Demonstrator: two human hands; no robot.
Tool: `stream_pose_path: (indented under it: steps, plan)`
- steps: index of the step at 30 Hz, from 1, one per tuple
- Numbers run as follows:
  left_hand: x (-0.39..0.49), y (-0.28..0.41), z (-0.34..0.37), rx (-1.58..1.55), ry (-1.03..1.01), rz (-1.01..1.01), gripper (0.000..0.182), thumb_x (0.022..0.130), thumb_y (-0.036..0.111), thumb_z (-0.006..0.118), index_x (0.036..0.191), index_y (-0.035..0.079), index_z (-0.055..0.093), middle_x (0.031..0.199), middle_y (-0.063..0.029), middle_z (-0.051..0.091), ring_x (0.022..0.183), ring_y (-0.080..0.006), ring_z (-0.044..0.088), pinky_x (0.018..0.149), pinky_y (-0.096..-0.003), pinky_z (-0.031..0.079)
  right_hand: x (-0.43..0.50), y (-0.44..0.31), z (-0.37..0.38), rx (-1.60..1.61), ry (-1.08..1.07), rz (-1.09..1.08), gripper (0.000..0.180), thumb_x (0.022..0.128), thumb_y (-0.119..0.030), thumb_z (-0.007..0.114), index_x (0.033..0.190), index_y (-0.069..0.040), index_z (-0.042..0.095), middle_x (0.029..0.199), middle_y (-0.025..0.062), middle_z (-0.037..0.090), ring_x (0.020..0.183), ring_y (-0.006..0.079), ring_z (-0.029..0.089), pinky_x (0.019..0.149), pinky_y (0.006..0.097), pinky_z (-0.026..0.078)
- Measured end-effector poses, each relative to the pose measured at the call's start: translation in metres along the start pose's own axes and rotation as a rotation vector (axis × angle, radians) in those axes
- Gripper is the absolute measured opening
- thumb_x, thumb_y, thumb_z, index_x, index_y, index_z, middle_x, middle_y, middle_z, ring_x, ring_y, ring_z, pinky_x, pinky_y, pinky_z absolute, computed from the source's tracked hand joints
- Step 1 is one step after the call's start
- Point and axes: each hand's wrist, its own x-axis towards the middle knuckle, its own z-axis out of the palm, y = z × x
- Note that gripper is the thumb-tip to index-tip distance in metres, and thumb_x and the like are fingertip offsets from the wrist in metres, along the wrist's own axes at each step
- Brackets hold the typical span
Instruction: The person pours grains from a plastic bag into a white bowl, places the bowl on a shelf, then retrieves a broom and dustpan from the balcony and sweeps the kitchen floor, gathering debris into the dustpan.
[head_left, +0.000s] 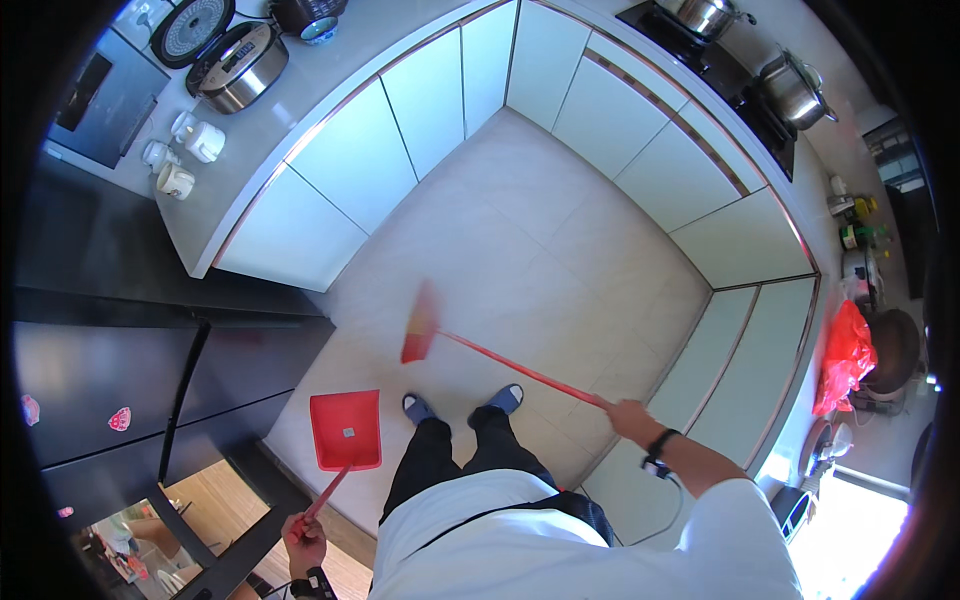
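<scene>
My right hand (631, 421) grips the upper end of the long red handle of a broom (517, 366). The red broom head (421, 330) is blurred and sits over the floor tiles, in front of my feet and to the left. Around the red handle of a dustpan, my left hand (304, 534) is closed at the lower left. The open red dustpan (346, 431) lies to the left of my slippers, with a small pale patch inside it. Between dustpan and broom head there is a gap of floor.
Pale cabinets (420, 112) curve around the tiled floor (525, 225). A dark refrigerator (112, 375) and a sliding door frame (247, 517) stand at left. Above are a counter with an open rice cooker (244, 71) and a hob with steel pots (795, 94). A red plastic bag (846, 360) rests on the right counter.
</scene>
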Motion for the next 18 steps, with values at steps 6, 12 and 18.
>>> stream_pose_path:
  steps: [6, 12, 18]
  plan:
    - [0.034, 0.027, 0.013, 0.04, -0.028, -0.028, 0.017, 0.091, 0.013, 0.065, 0.089, -0.003, 0.06, 0.075, -0.0092, 0.063, 0.059, -0.0141, 0.062, 0.049, -0.0225, 0.052, -0.17, 0.08, 0.007, -0.186, -0.119, 0.315, 0.066, 0.101, -0.019, 0.053, 0.162, -0.032, 0.028, 0.093, 0.0183, 0.071, 0.085, 0.0375, 0.072, 0.077, 0.0502, 0.058]
    - [0.065, 0.069, 0.005, -0.012, -0.045, -0.076, 0.013, 0.09, 0.011, 0.066, 0.086, 0.001, 0.059, 0.075, -0.0097, 0.061, 0.055, -0.0149, 0.059, 0.048, -0.0225, 0.053, -0.269, 0.04, -0.035, -0.271, -0.163, 0.585, 0.058, 0.101, -0.021, 0.053, 0.157, -0.03, 0.04, 0.098, 0.0183, 0.072, 0.088, 0.0356, 0.073, 0.079, 0.0482, 0.06]
    - [0.078, 0.108, -0.047, -0.003, -0.121, -0.019, 0.013, 0.092, 0.011, 0.066, 0.087, 0.001, 0.059, 0.076, -0.0102, 0.06, 0.057, -0.0141, 0.056, 0.049, -0.0221, 0.049, -0.314, -0.035, -0.078, -0.285, 0.003, 0.552, 0.045, 0.1, -0.027, 0.06, 0.145, -0.025, 0.053, 0.085, 0.0173, 0.071, 0.079, 0.0355, 0.073, 0.072, 0.0479, 0.06]
